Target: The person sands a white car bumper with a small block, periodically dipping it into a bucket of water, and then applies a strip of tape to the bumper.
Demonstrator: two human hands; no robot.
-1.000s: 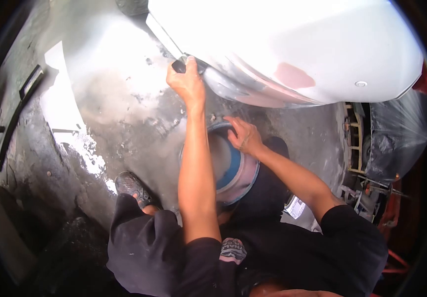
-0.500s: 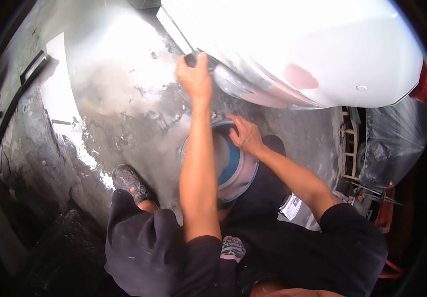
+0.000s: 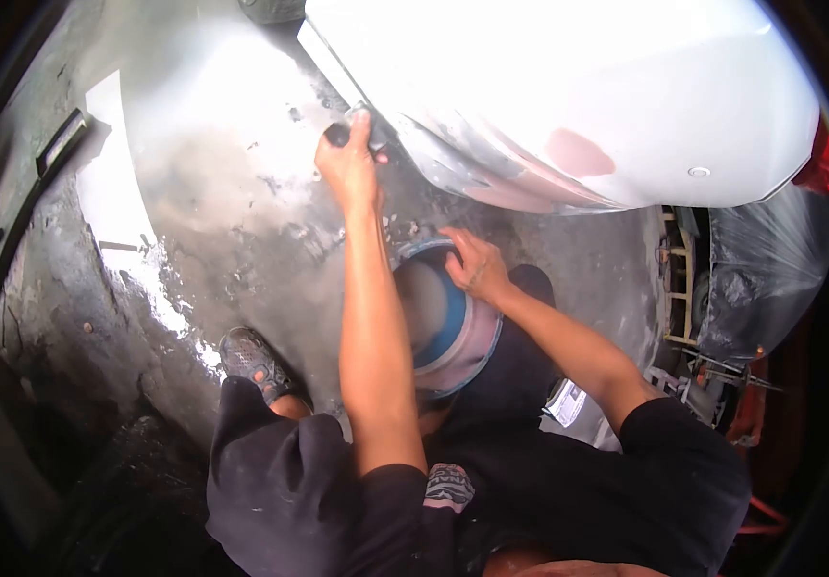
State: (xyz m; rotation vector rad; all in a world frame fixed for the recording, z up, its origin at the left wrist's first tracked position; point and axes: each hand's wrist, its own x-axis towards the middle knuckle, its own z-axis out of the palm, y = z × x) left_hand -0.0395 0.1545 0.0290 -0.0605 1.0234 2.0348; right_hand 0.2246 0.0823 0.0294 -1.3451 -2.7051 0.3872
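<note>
My left hand [image 3: 349, 165] is closed round a small dark grey pad [image 3: 337, 135], beside the lower edge of a white car bumper [image 3: 453, 159]. The pad's far side is mostly hidden by my fingers. The bumper has grey sanded-looking areas and a pinkish patch [image 3: 580, 152]. Lower down, a blue bucket [image 3: 477, 351] with greyish liquid in it stands between my legs. My right hand [image 3: 477, 264] holds the bucket's rim, fingers curled over it and thumb inside.
Wet concrete floor [image 3: 203, 173] lies to the left, with a black curved strip [image 3: 25, 207] on it. At right are a red tail light [image 3: 823, 163], plastic sheeting [image 3: 760, 269] and a wooden frame [image 3: 676, 274]. A printed packet [image 3: 563, 402] lies by my right leg.
My left hand has moved a little left and down with the pad, coming away from the bumper's edge. My right hand stays on the bucket rim.
</note>
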